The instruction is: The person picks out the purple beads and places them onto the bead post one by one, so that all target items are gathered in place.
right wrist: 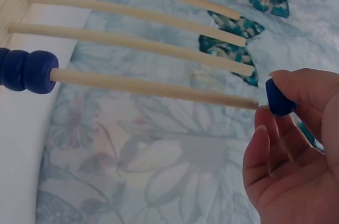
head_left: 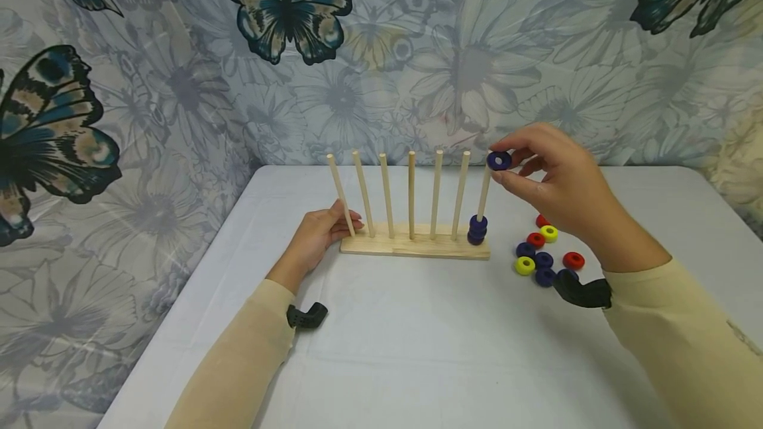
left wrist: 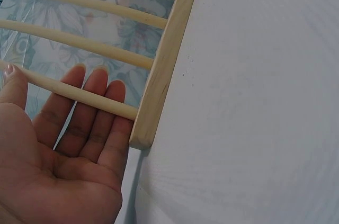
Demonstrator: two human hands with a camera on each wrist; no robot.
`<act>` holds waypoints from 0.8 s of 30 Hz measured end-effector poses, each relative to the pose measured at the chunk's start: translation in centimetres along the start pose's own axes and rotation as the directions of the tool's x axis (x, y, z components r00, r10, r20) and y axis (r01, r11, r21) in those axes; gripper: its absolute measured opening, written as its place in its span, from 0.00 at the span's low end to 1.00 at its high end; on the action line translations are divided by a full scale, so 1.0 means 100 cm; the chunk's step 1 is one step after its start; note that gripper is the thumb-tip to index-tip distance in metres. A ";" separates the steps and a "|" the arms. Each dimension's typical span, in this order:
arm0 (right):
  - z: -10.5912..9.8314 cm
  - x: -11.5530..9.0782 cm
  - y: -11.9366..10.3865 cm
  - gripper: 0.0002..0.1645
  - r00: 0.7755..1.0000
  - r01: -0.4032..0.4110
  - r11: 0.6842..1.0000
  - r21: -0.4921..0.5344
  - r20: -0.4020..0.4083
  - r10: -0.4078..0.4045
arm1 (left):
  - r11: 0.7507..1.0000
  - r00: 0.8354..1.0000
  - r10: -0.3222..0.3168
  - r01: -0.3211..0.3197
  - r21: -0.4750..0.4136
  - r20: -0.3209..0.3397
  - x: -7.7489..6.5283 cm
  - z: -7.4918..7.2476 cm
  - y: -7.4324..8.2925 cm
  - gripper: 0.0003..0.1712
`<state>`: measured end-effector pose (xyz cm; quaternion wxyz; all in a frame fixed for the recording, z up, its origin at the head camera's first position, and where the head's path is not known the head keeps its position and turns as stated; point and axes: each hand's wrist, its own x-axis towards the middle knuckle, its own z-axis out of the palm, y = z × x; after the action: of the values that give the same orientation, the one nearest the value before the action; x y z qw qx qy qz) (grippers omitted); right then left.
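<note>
A wooden rack (head_left: pixel 411 250) with a row of upright pegs stands on the table. My right hand (head_left: pixel 554 184) pinches a dark blue ring bead (head_left: pixel 499 161) between thumb and fingertips, close by the tip of the rightmost peg (right wrist: pixel 159 87). In the right wrist view the bead (right wrist: pixel 279 98) appears just beyond the peg's end. Blue beads (head_left: pixel 476 230) are stacked low on that same peg. My left hand (head_left: pixel 318 237) is at the rack's left end, its fairly straight fingers (left wrist: pixel 95 97) behind the leftmost peg (left wrist: pixel 79 95) and the thumb tip right at it.
Loose red, yellow and blue beads (head_left: pixel 525 265) lie in a group to the right of the rack, below my right forearm. A white cloth covers the table (head_left: pixel 405 343). Behind it hangs a butterfly-and-flower patterned backdrop (head_left: pixel 477 65).
</note>
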<state>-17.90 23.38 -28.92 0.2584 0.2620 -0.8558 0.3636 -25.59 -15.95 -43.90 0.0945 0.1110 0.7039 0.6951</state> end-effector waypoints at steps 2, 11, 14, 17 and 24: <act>0.001 0.001 0.002 0.23 1.000 -0.003 1.000 -0.006 0.001 0.003 | 1.000 1.000 0.000 0.000 -0.001 0.000 0.000 0.000 0.000 0.43; 0.003 0.008 0.006 0.24 0.999 -0.035 0.999 -0.017 0.013 0.035 | 1.000 1.000 -0.002 0.002 -0.014 -0.002 0.000 0.001 0.000 0.42; 0.003 0.010 0.005 0.23 0.999 -0.046 0.999 -0.018 0.022 0.046 | 1.000 1.000 0.000 0.000 -0.009 -0.002 0.000 0.001 0.000 0.41; 0.003 0.012 0.005 0.22 0.998 -0.053 0.998 -0.016 0.029 0.054 | 1.000 1.000 0.001 -0.001 0.000 0.001 0.000 0.001 0.000 0.41; 0.003 0.015 0.008 0.20 0.996 -0.087 0.996 -0.001 0.032 0.087 | 1.000 1.000 -0.001 0.001 -0.001 0.001 0.001 0.001 0.000 0.42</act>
<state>-19.57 23.28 -28.58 0.2286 0.2305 -0.8704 0.3703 -25.64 -15.86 -43.93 0.0954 0.1110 0.7035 0.6954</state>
